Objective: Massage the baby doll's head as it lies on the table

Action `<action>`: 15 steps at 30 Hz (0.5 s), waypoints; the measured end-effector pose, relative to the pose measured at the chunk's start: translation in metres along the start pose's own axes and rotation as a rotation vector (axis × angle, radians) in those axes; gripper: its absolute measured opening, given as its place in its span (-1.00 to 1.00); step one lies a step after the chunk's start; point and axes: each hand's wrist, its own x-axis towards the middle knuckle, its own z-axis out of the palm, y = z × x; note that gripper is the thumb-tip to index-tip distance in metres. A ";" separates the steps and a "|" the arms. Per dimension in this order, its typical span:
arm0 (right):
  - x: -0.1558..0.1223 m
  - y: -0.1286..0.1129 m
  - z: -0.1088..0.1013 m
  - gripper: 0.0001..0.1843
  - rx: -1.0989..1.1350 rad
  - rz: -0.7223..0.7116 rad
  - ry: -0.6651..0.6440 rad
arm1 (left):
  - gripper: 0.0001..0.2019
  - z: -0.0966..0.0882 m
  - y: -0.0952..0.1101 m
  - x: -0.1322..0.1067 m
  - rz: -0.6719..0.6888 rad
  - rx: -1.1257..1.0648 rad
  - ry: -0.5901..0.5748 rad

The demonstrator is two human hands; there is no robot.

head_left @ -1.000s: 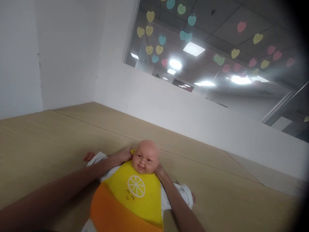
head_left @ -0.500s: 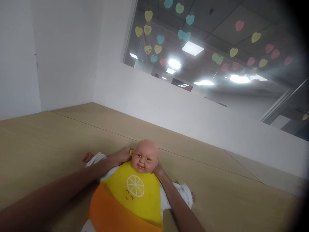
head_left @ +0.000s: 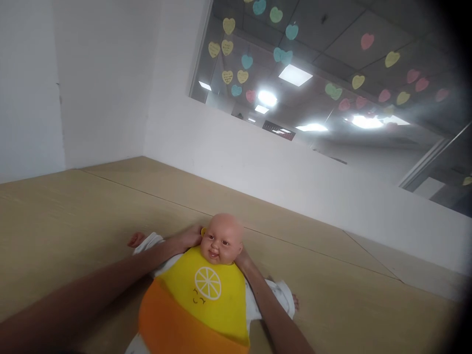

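Note:
A baby doll [head_left: 222, 231] lies face up, its arms in white sleeves spread to both sides. Over its chest is a yellow silicone bib [head_left: 228, 309] with a citrus-slice print and an orange catch pocket [head_left: 173, 319] at the bottom. My left hand [head_left: 191, 237] is beside the doll's neck, fingers closed around the bib's yellow strap end, which peeks out against the head. On the other side my right hand [head_left: 242, 257] reaches behind the neck. Its fingers are hidden by the doll's head.
The doll rests on a wood-toned surface [head_left: 92, 211] with thin seams. White walls [head_left: 177, 128] meet in a corner behind it. Above is a window [head_left: 324, 44] with several heart-shaped sticky notes and bright ceiling lights.
The strap end by my left hand shows less and sits closer to the doll's head. My right arm stays almost still; the view has shifted very slightly.

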 end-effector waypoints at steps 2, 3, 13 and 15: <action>-0.002 -0.005 0.002 -0.49 0.015 0.020 -0.008 | -0.85 0.000 0.001 -0.001 0.009 0.011 -0.009; -0.003 -0.008 0.002 -0.49 0.022 0.021 -0.007 | -0.85 0.000 0.002 -0.002 0.008 0.009 -0.010; -0.006 -0.024 0.003 -0.47 -0.083 -0.034 -0.046 | -0.82 -0.003 0.000 0.002 -0.035 0.000 0.000; -0.007 -0.028 0.004 -0.42 -0.090 -0.037 -0.054 | -0.80 -0.004 -0.003 0.005 -0.040 0.001 0.020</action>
